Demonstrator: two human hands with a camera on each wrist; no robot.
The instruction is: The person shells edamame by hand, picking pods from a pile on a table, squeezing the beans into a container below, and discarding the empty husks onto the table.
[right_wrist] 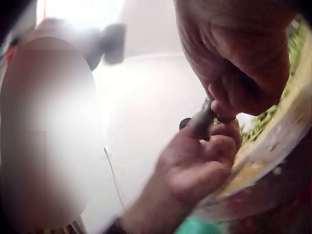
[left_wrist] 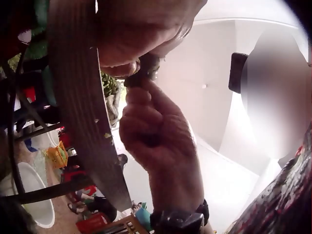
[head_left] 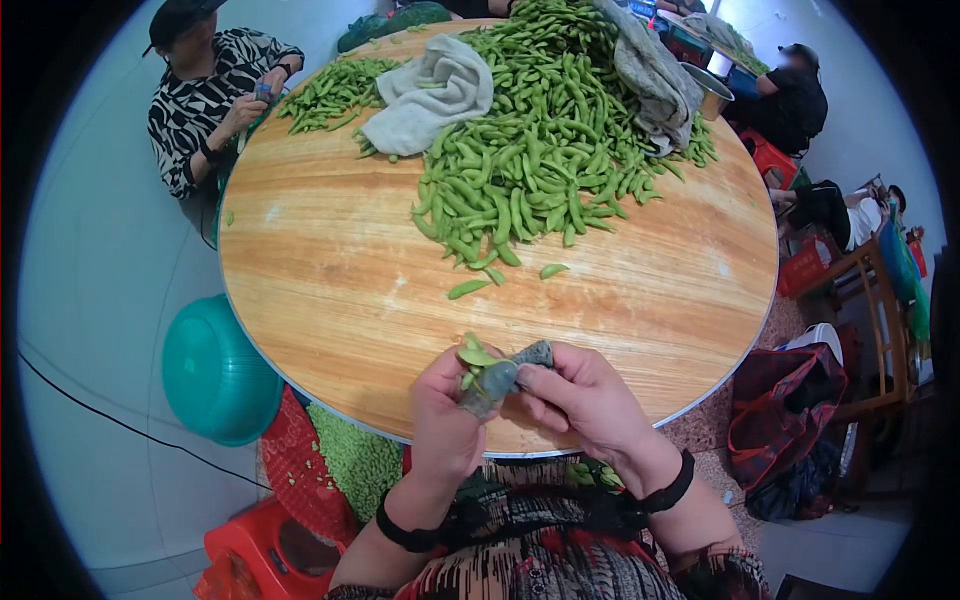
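Observation:
In the head view my left hand holds light green edamame pods between thumb and fingers, over the near edge of the round wooden table. A smooth grey cover sits on its thumb. My right hand meets it from the right, fingers curled and thumb close against that cover. A rough dark grey wrap shows at its index finger. I cannot tell what lies between its fingertips. Both wrist views show the hands meeting; the right wrist view shows the covered thumb too. Several loose pods lie ahead.
A large edamame heap covers the far table, with a white cloth and a grey cloth on it. Below left are a green basin, shelled beans and a red stool. A person sits at left.

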